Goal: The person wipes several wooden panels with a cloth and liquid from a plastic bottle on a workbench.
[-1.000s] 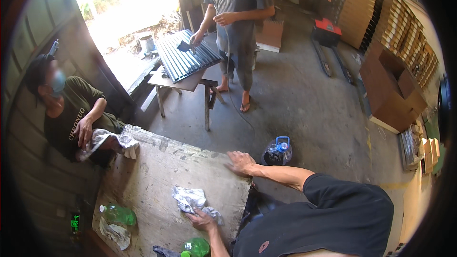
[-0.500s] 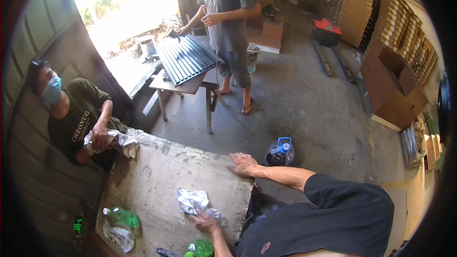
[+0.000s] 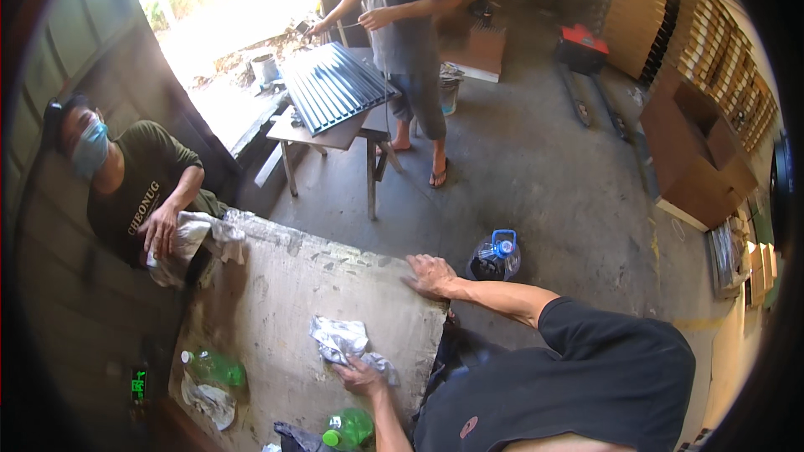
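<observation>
A crumpled white rag (image 3: 338, 338) lies on the worn, stained table top (image 3: 289, 280). My left hand (image 3: 362, 375) is closed on the rag's near end and pressed to the surface. My right hand (image 3: 430, 274) rests at the table's far right corner, fingers laid over the top, holding nothing. Close to my left forearm lies a green plastic bottle (image 3: 350, 428) with a green cap. A dark cloth (image 3: 297, 437) is beside it, cut off by the lower rim. Another green bottle (image 3: 214, 367) lies at the table's left side, next to a second white rag (image 3: 209, 402).
A masked person (image 3: 159, 192) at the left holds a white cloth (image 3: 197, 243) over the table edge. Beyond, another person (image 3: 402, 25) stands at a small table with a ribbed metal panel (image 3: 339, 88). A blue-handled jug (image 3: 494, 258) and a red pallet truck (image 3: 584, 48) stand on the floor.
The masked person's hand has lifted and its fingers have spread over the cloth. The standing person's brush-holding hand has moved away from the panel. My hands stay in place; the view has shifted slightly.
</observation>
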Demonstrator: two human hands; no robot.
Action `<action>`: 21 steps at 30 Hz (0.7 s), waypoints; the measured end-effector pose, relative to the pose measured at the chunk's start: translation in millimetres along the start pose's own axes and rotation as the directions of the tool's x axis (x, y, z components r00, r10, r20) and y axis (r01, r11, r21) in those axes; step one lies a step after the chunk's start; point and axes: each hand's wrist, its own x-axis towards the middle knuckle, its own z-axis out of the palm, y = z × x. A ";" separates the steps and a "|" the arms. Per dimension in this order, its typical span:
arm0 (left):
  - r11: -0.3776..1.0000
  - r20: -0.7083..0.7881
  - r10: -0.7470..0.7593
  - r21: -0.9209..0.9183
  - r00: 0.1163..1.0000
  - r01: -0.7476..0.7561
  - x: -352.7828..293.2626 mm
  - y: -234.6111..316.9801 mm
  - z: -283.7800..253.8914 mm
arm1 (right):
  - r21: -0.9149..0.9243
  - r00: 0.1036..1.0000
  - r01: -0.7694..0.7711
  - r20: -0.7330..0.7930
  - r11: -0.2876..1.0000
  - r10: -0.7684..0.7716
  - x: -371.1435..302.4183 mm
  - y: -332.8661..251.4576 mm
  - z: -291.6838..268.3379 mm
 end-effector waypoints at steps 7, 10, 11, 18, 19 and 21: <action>0.998 -0.043 0.043 -0.035 0.998 -0.045 1.8 1.0 -2.7 | 0.020 1.000 0.004 0.000 1.000 -0.004 -0.4 -3.6 -0.6; 0.997 -0.012 0.071 0.035 0.997 -0.071 2.1 1.7 -3.5 | 0.024 1.000 0.000 0.006 1.000 0.000 -0.8 -2.0 0.0; 0.997 -0.010 0.073 0.034 0.997 -0.073 2.1 1.2 -2.9 | 0.025 1.000 -0.003 0.007 1.000 0.002 -0.6 -1.0 0.5; 0.995 0.002 0.084 0.056 0.996 -0.084 2.1 -17.7 6.7 | 0.038 1.000 -0.001 -0.006 0.999 0.001 -2.5 -3.7 -2.8; 0.996 0.003 0.075 0.045 0.997 -0.075 1.9 -16.3 7.3 | 0.038 1.000 -0.005 -0.005 0.999 0.005 -2.7 -3.1 -3.1; 0.995 0.001 0.090 0.049 0.996 -0.089 2.2 -20.0 8.9 | 0.048 1.000 -0.008 -0.002 0.999 0.008 -3.0 -3.4 -3.4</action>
